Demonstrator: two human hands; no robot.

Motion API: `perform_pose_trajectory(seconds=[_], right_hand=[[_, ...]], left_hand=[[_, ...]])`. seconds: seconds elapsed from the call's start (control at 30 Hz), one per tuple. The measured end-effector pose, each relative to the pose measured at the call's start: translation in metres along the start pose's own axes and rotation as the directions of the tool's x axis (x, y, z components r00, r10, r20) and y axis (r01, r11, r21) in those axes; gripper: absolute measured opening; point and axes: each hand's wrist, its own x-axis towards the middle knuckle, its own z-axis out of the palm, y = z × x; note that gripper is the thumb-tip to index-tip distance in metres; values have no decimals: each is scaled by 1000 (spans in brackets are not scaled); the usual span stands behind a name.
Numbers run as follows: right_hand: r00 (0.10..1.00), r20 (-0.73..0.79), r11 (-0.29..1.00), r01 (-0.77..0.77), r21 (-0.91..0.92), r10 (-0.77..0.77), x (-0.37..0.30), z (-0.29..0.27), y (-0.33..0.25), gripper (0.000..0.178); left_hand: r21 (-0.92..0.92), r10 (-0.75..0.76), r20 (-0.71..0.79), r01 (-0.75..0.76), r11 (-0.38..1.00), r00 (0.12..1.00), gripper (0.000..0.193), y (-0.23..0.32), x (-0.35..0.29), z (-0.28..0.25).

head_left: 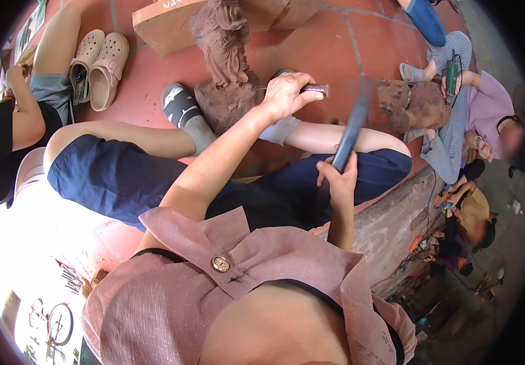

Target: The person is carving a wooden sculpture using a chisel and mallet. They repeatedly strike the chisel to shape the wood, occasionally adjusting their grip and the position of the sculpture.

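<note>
A brown carved figure (223,45) rises from a rough block base (226,103) on the floor between my feet. My left hand (285,97) is closed around a chisel (317,90), its brown handle end sticking out to the right. The chisel's thin blade points left, with its tip at or close to the lower part of the carving; contact cannot be made out. My right hand (339,176) grips a long dark blue-grey bar (353,131), held raised over my right leg. The bar's far end is smeared by motion, so its shape is unclear.
A wooden block (168,27) lies behind the carving on the red tiles. Beige clogs (107,70) stand at left, near a seated person (25,121). At right, another person holds a green power tool (451,78) beside a second brown carving (420,103). A low wall (390,228) runs right of me.
</note>
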Motion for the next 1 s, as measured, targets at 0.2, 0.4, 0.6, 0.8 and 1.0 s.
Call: perform_pose_trajectory(seconds=[0.2,0.4,0.6,0.8,1.0], right_hand=[[984,133,986,-98,-133,116,-3,-5,7,47],[990,9,983,-140,119,140,-13,-6,2,48],[999,-30,943,-28,331,41,-21,-9,-1,50],[1000,-5,999,-20,49,21,-27,-16,0,44],[996,-86,999,17,-40,-20,-33,-14,-2,38]], left_hand=[[-27,1,-5,-1,1000,1000,43,0,6,-4],[-71,116,-11,-117,991,993,34,44,5,-5],[12,185,78,-186,982,980,26,50,-6,-1],[65,18,90,-24,998,996,27,43,-10,-15],[41,-6,1,5,999,1000,28,40,-13,-12]])
